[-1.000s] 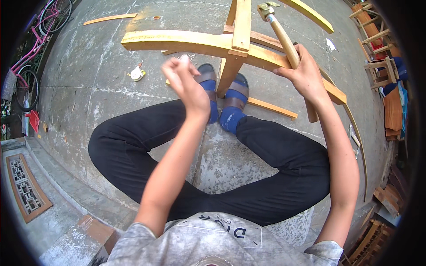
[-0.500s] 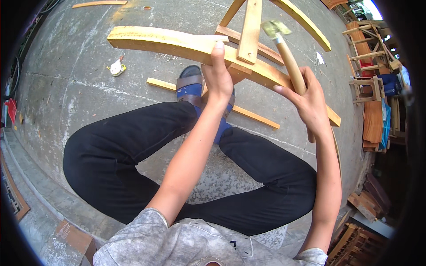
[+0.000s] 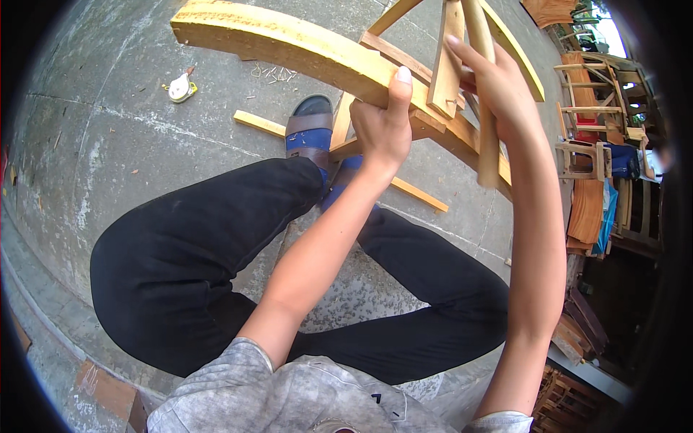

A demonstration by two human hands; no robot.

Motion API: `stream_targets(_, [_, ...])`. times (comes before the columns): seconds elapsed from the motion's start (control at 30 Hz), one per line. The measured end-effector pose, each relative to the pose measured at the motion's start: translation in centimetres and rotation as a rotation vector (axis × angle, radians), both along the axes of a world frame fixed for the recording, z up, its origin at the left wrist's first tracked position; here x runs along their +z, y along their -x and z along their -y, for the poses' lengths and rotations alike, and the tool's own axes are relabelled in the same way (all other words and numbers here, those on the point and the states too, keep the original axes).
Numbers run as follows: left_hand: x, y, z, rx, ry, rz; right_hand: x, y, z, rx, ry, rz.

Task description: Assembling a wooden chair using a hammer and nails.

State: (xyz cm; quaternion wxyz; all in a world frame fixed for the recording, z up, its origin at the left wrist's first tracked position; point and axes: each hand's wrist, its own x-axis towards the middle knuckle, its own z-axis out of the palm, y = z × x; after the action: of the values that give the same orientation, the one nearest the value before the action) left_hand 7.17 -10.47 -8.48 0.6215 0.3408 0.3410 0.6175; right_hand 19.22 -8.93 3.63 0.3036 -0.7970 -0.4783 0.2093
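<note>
A wooden frame hangs above the floor at the top, built from a thick curved wooden beam (image 3: pixel 289 40), a flat slat (image 3: pixel 446 65) and several thinner pieces. Its beam is in the grip of my left hand (image 3: pixel 382 130), thumb lying along the face and fingers curled under. My right hand (image 3: pixel 509 90) holds a hammer by its pale wooden handle (image 3: pixel 488 148); the hammer's head is beyond the top edge. Two stretched fingers of that hand reach the slat beside the handle. A small peg or nail (image 3: pixel 455 101) seems to stick out near the slat's lower end.
Nails (image 3: pixel 278 73) lie scattered on the concrete floor, with a white and yellow tape measure (image 3: pixel 180 88) to their left. My sandalled foot (image 3: pixel 309 130) is below the beam. Wooden strips (image 3: pixel 419 195) lie behind my feet. Stools and chair frames (image 3: pixel 588 108) stand stacked at right.
My right hand has moved up with the hammer, its head leaving view, and its fingers now reach the slat. The frame has tilted and shifted, its left end higher; my left hand moved right.
</note>
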Motion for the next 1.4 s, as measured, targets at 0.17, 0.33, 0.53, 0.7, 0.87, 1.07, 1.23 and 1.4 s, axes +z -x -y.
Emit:
stream_targets(0.17, [-0.1, 0.1, -0.2, 0.005, -0.030, 0.013, 0.0, -0.1, -2.5, 0.090, 0.076, 0.177])
stream_targets(0.33, [-0.3, -0.3, -0.5, 0.038, -0.034, 0.030, -0.4, 1.7, -0.9, 0.013, 0.064, 0.477])
stream_targets(0.53, [-0.3, -1.2, -0.5, 0.129, -0.019, 0.045, -0.5, 2.5, -0.1, 0.023, 0.041, 0.606])
stream_targets(0.7, [0.1, -1.1, -0.5, 0.129, -0.036, 0.041, -0.3, 3.2, 0.1, 0.040, 0.081, 0.649])
stream_targets(0.87, [-0.1, -0.3, -0.6, 0.027, -0.063, 0.069, -0.6, 3.0, 0.1, 0.054, 0.054, 0.640])
stream_targets(1.07, [-0.2, -0.8, 0.2, 0.107, -0.080, 0.111, -0.6, 2.4, -0.1, 0.060, 0.079, 0.688])
stream_targets(1.23, [-0.3, -0.4, 0.0, 0.026, -0.087, 0.016, -0.5, 3.1, 0.2, 0.067, 0.071, 0.695])
stream_targets(1.4, [0.1, -0.3, -0.2, 0.070, -0.071, 0.028, -0.5, 3.8, 0.4, 0.058, 0.058, 0.670])
